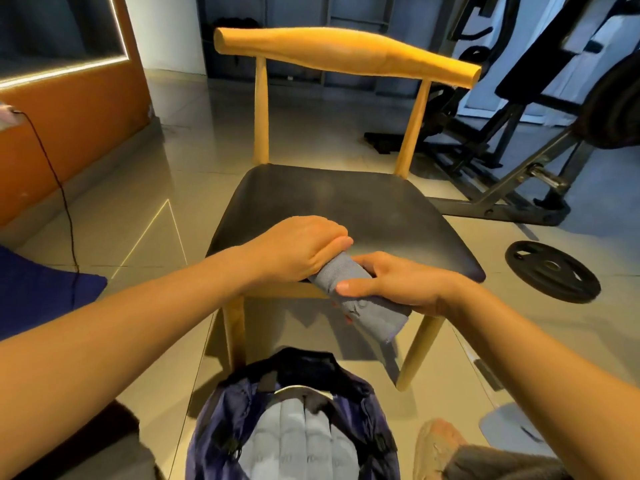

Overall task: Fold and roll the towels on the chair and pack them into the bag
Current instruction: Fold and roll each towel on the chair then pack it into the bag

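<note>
While my left hand and right hand clasp a rolled grey towel, black chair seat behind, navy bag gaping below, round weight plate aside.

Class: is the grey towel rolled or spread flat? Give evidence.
Rolled: the grey towel forms a compact cylinder, gripped by the left hand and right hand.

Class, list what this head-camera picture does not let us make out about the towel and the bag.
- Head view: the rolled towel has its far end hidden under the left hand; the right hand covers its middle.
- Head view: the bag is cut off by the bottom edge, so the towels inside cannot be counted.
</note>
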